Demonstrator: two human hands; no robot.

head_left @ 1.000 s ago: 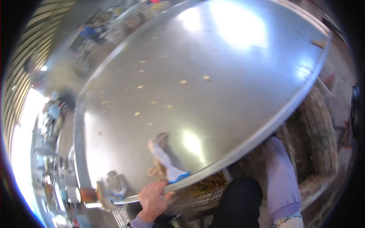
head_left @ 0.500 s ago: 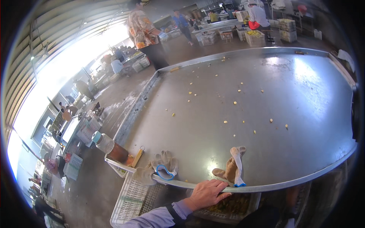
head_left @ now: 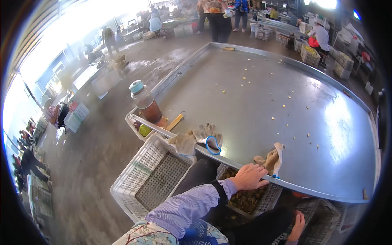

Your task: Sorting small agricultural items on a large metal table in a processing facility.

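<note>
My left hand (head_left: 250,177), in a striped sleeve with a dark band, has its fingers curled over the near rim of a large metal-topped table (head_left: 245,118). Just beyond it lies a beige work glove (head_left: 272,160), crumpled, its pale cuff edged in blue. Another glove (head_left: 207,134) with a blue-edged cuff lies farther left, and a beige one (head_left: 183,143) drapes over the rim beside it. Low on the right, beside my dark-trousered leg, my right hand (head_left: 299,223) hangs below the table with fingers loosely extended and nothing visible in them.
Small pale pieces (head_left: 272,118) are scattered over the tabletop. At its left corner stand a jar (head_left: 148,104) of reddish-brown liquid and a yellow-handled tool (head_left: 175,121). Below are a white crate (head_left: 132,179) and a crate of brownish pieces (head_left: 245,202). People and more crates (head_left: 310,56) are beyond.
My view has turned left and down, bringing the white crate, my legs and my right hand into sight. My left hand stays at the table's rim. The gloves appear unmoved.
</note>
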